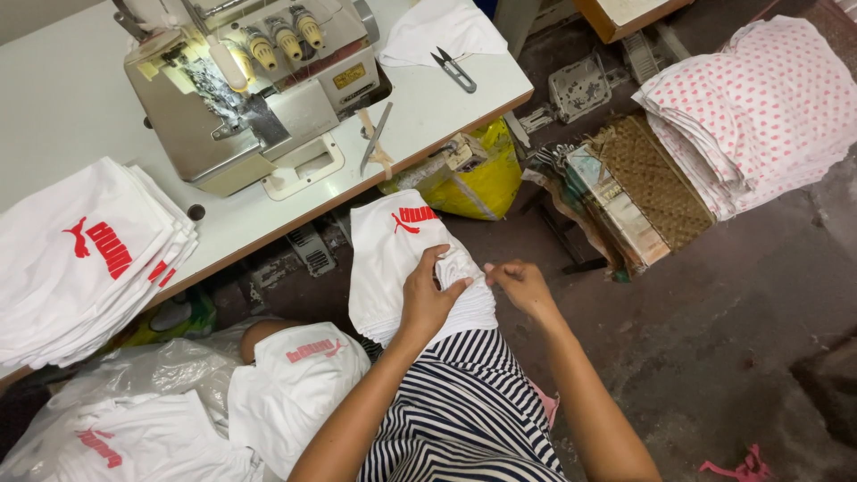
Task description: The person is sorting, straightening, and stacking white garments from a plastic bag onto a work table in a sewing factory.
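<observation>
The hands are working close together on a white garment piece (402, 259) lying on the lap below the table's (446, 98) front edge, the left hand (427, 295) clamping its bunched edge, the right hand (520, 286) pinching beside it, its long axis running away toward the table.

The sewing machine (245, 85) stands at the far side of the table (54, 98). Near the table's right corner lie scissors (455, 70). A stack of shirts (85, 259) rests on its left front edge. A pile of cloth (759, 107) sits on the floor (732, 339), to the right.
</observation>
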